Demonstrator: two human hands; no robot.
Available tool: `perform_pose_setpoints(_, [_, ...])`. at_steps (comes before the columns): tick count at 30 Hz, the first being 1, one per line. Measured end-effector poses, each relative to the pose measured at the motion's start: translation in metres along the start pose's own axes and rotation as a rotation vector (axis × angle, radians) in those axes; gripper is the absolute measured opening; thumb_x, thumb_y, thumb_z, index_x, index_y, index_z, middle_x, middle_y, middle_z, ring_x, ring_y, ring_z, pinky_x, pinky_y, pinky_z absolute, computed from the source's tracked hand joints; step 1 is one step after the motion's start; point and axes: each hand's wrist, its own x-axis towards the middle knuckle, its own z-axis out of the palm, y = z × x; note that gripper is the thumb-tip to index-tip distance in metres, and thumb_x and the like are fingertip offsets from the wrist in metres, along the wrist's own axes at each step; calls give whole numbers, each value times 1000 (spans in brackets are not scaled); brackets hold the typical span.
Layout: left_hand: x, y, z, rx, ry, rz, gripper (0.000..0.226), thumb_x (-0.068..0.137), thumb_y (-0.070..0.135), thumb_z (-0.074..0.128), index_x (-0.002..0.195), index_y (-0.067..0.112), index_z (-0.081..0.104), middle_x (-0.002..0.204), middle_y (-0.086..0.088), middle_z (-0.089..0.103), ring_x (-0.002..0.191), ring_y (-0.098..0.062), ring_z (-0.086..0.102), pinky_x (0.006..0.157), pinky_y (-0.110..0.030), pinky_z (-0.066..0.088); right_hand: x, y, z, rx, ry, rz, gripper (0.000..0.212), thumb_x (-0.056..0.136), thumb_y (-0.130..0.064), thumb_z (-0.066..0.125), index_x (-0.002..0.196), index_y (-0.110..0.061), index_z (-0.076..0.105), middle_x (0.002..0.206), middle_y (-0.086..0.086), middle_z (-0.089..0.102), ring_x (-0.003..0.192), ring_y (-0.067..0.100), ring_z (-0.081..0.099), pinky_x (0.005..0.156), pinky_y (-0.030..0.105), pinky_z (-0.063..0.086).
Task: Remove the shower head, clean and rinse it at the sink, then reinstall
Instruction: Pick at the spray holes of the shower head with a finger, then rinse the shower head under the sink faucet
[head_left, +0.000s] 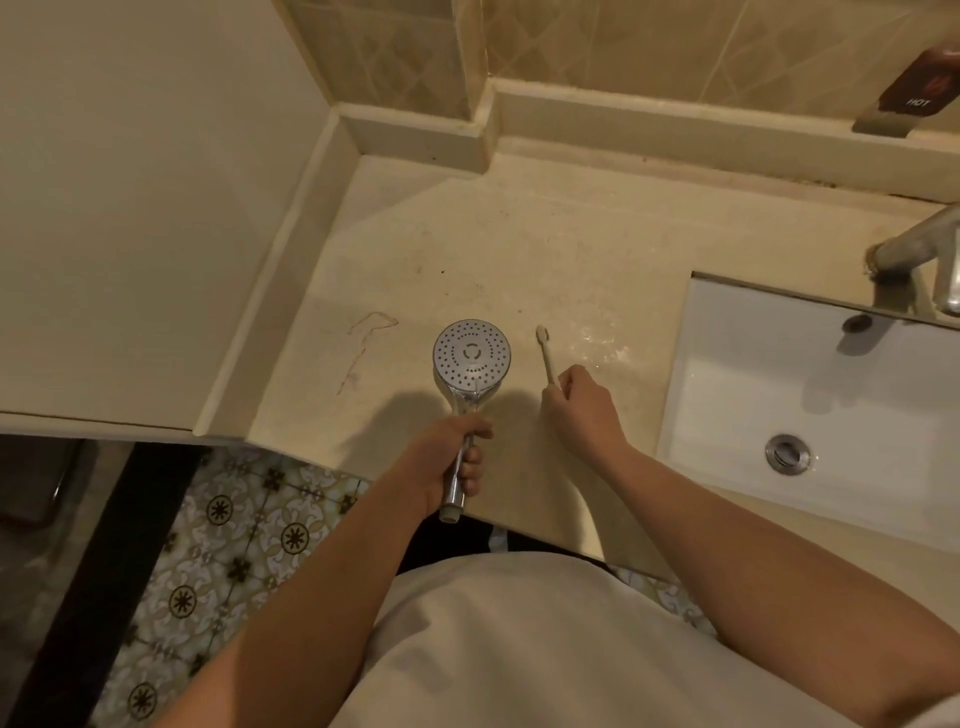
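A beige stone tabletop (467, 249) fills the middle of the frame, seen from above, with a raised ledge along its upper and left edges. Its surface carries faint reddish stains left of centre and a wet, shiny patch near the sink. Tiled wall runs across the top of the frame. A white rectangular sink (769, 374) is set into the tabletop at the right of the frame, with a round metal drain (788, 452) in its lower part. A chrome tap (919, 249) reaches in from the right edge above the basin. Patterned floor tiles (218, 545) show at the lower left, below the tabletop's front edge. The person's pale shirt (545, 649) fills the bottom centre, and both bare forearms reach up from there.

The left hand (449, 462), at lower centre, has its fingers clenched round the chrome handle of the shower head (470, 358). The shower head is held over the tabletop near its front edge, its round spray face turned up toward the camera, with rings of small nozzle holes visible. Just right of it, the right hand (584, 402) has its fingers grasping the lower end of a small white toothbrush (548, 358), whose bristled tip points toward the top of the frame, close beside the spray face but apart from it.
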Motion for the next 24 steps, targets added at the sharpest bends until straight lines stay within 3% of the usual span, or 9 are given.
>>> perform_pose_setpoints(8, [2, -3, 6, 55, 0, -13, 17, 92, 26, 63, 95, 11, 56, 48, 3, 39, 34, -9, 34, 36, -20, 32, 23, -12, 8, -242, -81, 70, 29, 88, -41, 51, 79, -14, 60, 77, 3, 63, 70, 22, 61, 57, 30, 45])
perform_pose_setpoints(13, [3, -8, -11, 59, 2, -38, 20, 92, 28, 63, 99, 10, 55, 48, 3, 38, 35, -10, 34, 36, -22, 32, 30, -27, 22, -372, -125, 34, 38, 92, -43, 49, 65, -17, 51, 66, 0, 55, 60, 19, 55, 49, 26, 35])
perform_pose_setpoints(19, [0, 4, -29, 47, -10, 19, 17, 92, 25, 62, 97, 10, 56, 48, 3, 40, 35, -10, 35, 36, -22, 33, 16, -39, 19, -382, -56, 100, 43, 84, -51, 48, 69, -14, 60, 67, 3, 63, 62, 24, 60, 54, 28, 43])
perform_pose_setpoints(24, [6, 19, -10, 127, -113, 57, 17, 91, 25, 61, 96, 11, 53, 49, 4, 40, 36, -10, 36, 37, -23, 35, -14, -16, -14, -280, 12, 148, 39, 83, -45, 41, 61, -14, 52, 61, 2, 58, 56, 21, 54, 53, 30, 41])
